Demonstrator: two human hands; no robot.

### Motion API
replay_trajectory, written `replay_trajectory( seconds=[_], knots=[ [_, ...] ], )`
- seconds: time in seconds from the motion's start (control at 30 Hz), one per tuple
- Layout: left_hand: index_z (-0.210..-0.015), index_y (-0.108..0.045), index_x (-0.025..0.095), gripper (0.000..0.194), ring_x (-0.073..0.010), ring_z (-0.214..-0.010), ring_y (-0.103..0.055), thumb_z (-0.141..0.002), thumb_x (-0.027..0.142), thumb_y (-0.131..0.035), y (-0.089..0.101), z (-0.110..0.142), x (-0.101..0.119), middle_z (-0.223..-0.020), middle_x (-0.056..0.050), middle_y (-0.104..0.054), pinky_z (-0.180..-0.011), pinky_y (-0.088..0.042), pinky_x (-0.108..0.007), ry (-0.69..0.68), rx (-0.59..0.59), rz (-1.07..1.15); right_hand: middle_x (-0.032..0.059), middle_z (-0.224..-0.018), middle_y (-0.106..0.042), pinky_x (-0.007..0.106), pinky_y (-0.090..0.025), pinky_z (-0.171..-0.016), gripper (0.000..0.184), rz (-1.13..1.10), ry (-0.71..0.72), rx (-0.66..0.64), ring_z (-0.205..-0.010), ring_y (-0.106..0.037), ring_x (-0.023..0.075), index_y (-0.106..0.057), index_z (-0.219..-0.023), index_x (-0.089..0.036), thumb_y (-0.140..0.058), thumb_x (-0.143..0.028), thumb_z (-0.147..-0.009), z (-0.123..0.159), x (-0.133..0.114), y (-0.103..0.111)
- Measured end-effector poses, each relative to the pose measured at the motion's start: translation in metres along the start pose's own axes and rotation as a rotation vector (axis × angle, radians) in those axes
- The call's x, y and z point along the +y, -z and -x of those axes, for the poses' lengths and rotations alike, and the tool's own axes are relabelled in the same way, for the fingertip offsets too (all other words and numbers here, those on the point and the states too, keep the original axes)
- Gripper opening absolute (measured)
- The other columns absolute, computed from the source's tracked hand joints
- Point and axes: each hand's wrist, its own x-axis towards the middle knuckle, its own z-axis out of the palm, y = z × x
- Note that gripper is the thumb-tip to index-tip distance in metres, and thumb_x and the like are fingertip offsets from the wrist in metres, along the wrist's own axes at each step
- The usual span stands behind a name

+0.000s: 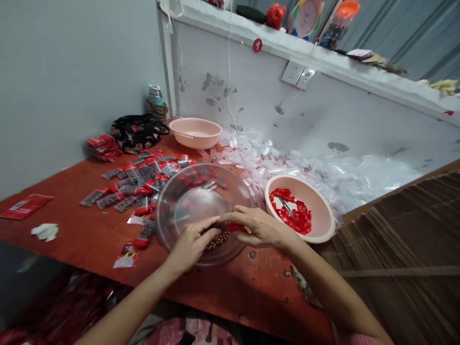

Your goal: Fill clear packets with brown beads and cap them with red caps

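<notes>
Both hands work over the near side of a clear plastic bowl [172, 211]. My left hand [192, 242] is closed, thumb against fingers, above small copper-coloured balls [216, 242] in the bowl; what it pinches is hidden. My right hand [257, 226] curves in from the right, its fingertips meeting the left hand's. Between its fingers and thumb shows a red plastic piece [235, 227], partly covered. Right of the bowl, a pale pink basin [325, 215] holds red plastic pieces [293, 211] and a small metal-looking tool.
Filled clear packs with red ends [138, 177] lie heaped left of the bowl. Clear plastic pieces [273, 163] pile along the wall. Another pink basin [196, 140] and a black floral bag [136, 134] stand behind. Stacked brown cardboard [402, 239] borders the right.
</notes>
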Motion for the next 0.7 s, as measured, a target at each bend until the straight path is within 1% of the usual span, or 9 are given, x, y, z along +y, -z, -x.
replay_trajectory(
  seconds=[0.13,0.23,0.4,0.53,0.6,0.7],
  knots=[
    [-0.112,-0.06,0.019,0.033,-0.0197,-0.104,-0.056,-0.08,0.024,-0.05,0.01,-0.004,-0.003,-0.113,-0.002,-0.063,-0.093,-0.039,-0.028,-0.05,0.033,-0.04,0.0064,-0.097,-0.054,0.026,-0.042,-0.073,0.041,-0.048,-0.003,-0.007,-0.083,-0.051,0.0152,-0.044,-0.119,-0.017,-0.051,-0.016,-0.078,-0.014,0.004,0.004],
    [-0.111,-0.061,0.019,0.033,-0.0199,-0.103,-0.057,-0.08,0.024,-0.049,0.019,-0.01,-0.003,-0.112,-0.002,-0.063,-0.092,-0.04,-0.029,-0.07,0.035,-0.047,0.0052,-0.1,-0.056,0.026,-0.042,-0.074,0.043,-0.084,-0.002,-0.012,-0.085,-0.052,0.0152,-0.044,-0.119,-0.019,-0.052,-0.015,-0.076,-0.025,0.008,0.008],
    [-0.108,-0.063,0.017,0.033,-0.0219,-0.099,-0.059,-0.078,0.023,-0.05,0.036,-0.022,0.0,-0.107,-0.004,-0.066,-0.09,-0.041,-0.033,-0.068,0.037,-0.051,0.0026,-0.091,-0.059,0.025,-0.041,-0.071,0.043,-0.087,-0.018,0.023,-0.078,-0.053,0.0132,-0.045,-0.117,-0.019,-0.053,-0.015,-0.075,-0.039,0.011,0.011],
    [-0.105,-0.065,0.019,0.032,-0.0232,-0.102,-0.057,-0.076,0.024,-0.053,0.044,-0.027,0.001,-0.109,-0.004,-0.065,-0.091,-0.041,-0.035,-0.093,0.015,-0.016,0.0026,-0.097,-0.06,0.026,-0.041,-0.072,0.045,-0.043,0.003,-0.001,-0.079,-0.054,0.0135,-0.045,-0.117,-0.021,-0.054,-0.016,-0.073,-0.045,0.014,0.01],
    [-0.104,-0.066,0.021,0.03,-0.0236,-0.101,-0.058,-0.077,0.025,-0.054,0.045,-0.029,0.002,-0.108,-0.004,-0.066,-0.089,-0.042,-0.035,-0.107,0.041,-0.027,0.0031,-0.1,-0.059,0.025,-0.042,-0.071,0.046,-0.005,-0.004,-0.023,-0.08,-0.055,0.014,-0.046,-0.117,-0.022,-0.055,-0.016,-0.072,-0.047,0.017,0.009],
    [-0.1,-0.068,0.022,0.027,-0.0239,-0.097,-0.06,-0.076,0.028,-0.055,0.047,-0.032,-0.001,-0.103,-0.004,-0.068,-0.088,-0.043,-0.036,-0.123,0.123,-0.094,0.0044,-0.098,-0.059,0.026,-0.042,-0.069,0.043,0.09,-0.049,-0.024,-0.081,-0.055,0.0152,-0.048,-0.115,-0.021,-0.053,-0.014,-0.073,-0.046,0.025,0.006]
  ],
)
